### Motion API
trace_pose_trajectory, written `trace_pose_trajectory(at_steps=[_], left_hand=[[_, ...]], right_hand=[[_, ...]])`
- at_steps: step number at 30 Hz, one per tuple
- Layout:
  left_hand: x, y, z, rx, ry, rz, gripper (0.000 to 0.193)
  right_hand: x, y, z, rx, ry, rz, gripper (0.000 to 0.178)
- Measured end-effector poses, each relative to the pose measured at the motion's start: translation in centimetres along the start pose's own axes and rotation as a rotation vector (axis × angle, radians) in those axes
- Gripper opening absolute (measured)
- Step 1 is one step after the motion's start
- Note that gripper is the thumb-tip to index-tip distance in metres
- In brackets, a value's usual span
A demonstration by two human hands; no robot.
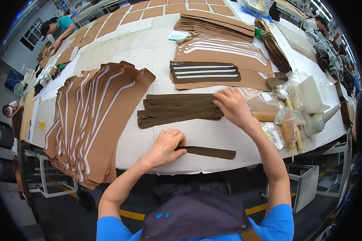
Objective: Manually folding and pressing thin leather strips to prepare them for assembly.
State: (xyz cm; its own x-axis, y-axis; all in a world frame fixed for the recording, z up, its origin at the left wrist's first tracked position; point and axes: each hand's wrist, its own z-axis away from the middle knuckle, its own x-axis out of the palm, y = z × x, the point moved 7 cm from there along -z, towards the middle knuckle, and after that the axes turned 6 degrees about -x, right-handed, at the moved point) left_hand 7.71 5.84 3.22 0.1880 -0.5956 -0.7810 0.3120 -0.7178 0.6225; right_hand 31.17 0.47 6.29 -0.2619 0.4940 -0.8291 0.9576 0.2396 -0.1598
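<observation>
My left hand point(165, 148) is closed at the near edge of the table, thumb and forefinger pinching the left end of a single dark olive-brown fabric strip point(213, 152). The rest of that strip lies flat to the right. Further off, a loose pile of similar strips point(177, 108) lies crosswise. At the pile's right end is my right hand point(234, 105), its fingers bent and pressed together on the top strips. Behind the pile, a dark panel with white lines point(207, 72) rests on brown cut pieces point(225, 50).
Fanned brown panels with white curved lines point(96, 116) cover the left. To the right stand a white squeeze bottle point(319, 120), yellowish glue bottles point(288, 128) and a white container point(313, 94). A brown stack point(215, 26) lies behind. A co-worker point(62, 32) bends over the table's far left.
</observation>
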Motion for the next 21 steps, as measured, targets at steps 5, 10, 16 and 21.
trace_pose_trajectory(at_steps=[5,10,16,21], left_hand=[[0.1,-1.7,-0.5,-0.093,-0.028,0.279,0.022],[-5.1,-5.9,-1.5,-0.225,0.133,0.270,0.021],[-9.1,-6.4,-9.0,-0.051,0.500,-0.032,0.021],[-7.8,-9.0,-18.2,0.120,0.583,-0.064,0.035]], right_hand=[[7.5,3.9,-7.0,-0.020,-0.008,-0.015,0.014],[11.1,3.8,-9.2,-0.207,-0.123,0.318,0.009],[11.9,4.0,-9.6,-0.207,-0.152,0.411,0.007],[11.0,2.9,-9.3,-0.239,-0.069,0.278,0.007]])
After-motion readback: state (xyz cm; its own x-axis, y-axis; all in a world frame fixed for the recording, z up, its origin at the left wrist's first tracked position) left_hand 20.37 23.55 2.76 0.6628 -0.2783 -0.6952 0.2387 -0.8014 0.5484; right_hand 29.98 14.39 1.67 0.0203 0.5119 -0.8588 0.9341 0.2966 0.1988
